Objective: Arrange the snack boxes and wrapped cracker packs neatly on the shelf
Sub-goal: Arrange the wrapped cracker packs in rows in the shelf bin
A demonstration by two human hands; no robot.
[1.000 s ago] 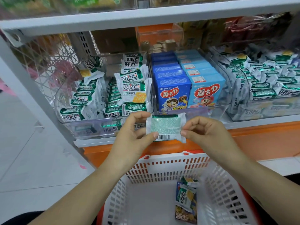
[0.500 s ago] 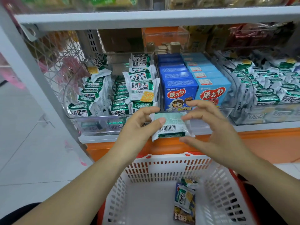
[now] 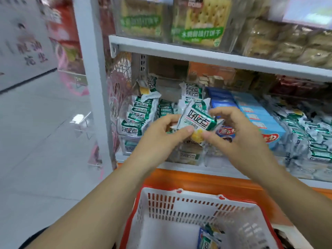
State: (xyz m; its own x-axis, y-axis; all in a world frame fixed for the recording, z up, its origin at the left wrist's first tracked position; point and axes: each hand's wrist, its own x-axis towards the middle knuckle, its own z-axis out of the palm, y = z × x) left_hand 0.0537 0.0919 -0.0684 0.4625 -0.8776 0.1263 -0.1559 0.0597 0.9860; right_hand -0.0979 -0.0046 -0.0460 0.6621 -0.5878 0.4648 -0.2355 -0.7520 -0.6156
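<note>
Fingers (image 3: pixel 186 131) of the left hand (image 3: pixel 161 135) pinch the left end of a wrapped cracker pack (image 3: pixel 195 119), thumb underneath. The right hand (image 3: pixel 239 139) grasps the pack's right end, with its thumb against the lower edge and its curled fingers arched over the top. The pack is tilted with its green-and-white printed face toward the camera. It is held in the air just in front of the lower shelf's front edge.

Nearest the person, below the forearms, stands a white shopping basket (image 3: pixel 170 209) with a red rim. A few loose packs (image 3: pixel 208 239) lie in it toward the near edge, right of the middle. Beyond the basket runs the orange base (image 3: pixel 206 180) of the rack, and above that is the white front edge of the lower shelf (image 3: pixel 179 167).

At the left end of that shelf, a clear bin (image 3: pixel 128 147) holds rows of green-and-white cracker packs (image 3: pixel 140 115) standing on edge, with some leaning at the back. Behind the hands, two rows of snack boxes run from front to back. The dark blue boxes (image 3: pixel 221 101) touch the light blue boxes (image 3: pixel 255 114) on their right. Toward the right end, more cracker packs (image 3: pixel 309 133) are heaped loosely. The goods at the back edge are too blurred to tell. The upper shelf (image 3: pixel 197 53) carries large cracker bags (image 3: pixel 197 24).
</note>
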